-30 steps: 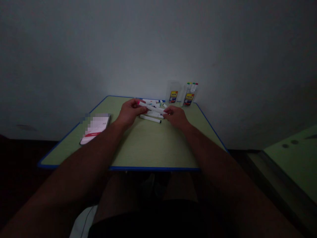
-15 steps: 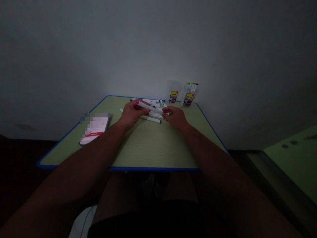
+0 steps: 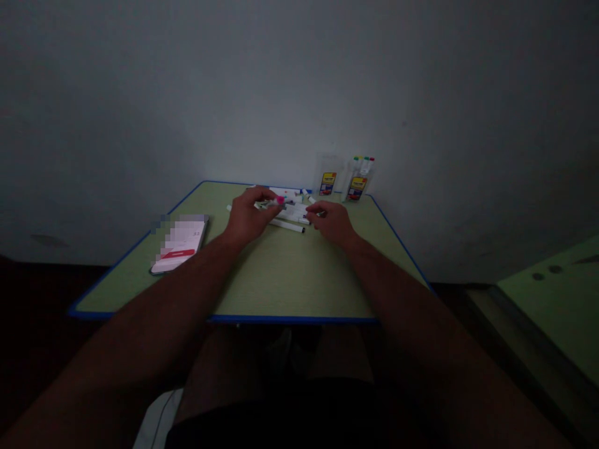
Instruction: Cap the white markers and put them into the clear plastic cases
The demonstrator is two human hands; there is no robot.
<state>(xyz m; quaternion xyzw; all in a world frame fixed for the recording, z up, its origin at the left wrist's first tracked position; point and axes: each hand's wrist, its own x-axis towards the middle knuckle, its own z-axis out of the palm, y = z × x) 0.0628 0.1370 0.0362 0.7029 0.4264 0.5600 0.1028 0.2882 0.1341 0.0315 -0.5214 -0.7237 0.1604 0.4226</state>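
My left hand (image 3: 250, 217) is closed around a marker with a pink end (image 3: 280, 200). That end pokes out between the fingertips, and the fingers hide most of the barrel. To its right, my right hand (image 3: 331, 219) hovers over the table with curled fingers, thumb and forefinger slightly apart, and I see nothing held between them. Several white markers (image 3: 294, 212) lie under and between the hands. Nearest me among them is a white marker with a black tip (image 3: 287, 226), lying crosswise.
A clear plastic case (image 3: 327, 178) with a yellow label stands at the back of the blue-edged table (image 3: 290, 274). Beside it, another case (image 3: 358, 184) holds several upright markers. A phone (image 3: 180, 243) lies on the left. The wall rises behind.
The pink-ended marker was stretched between both hands. Now only my left hand has it, turned so the pink end points right and toward me. My right hand has let go, barely moving.
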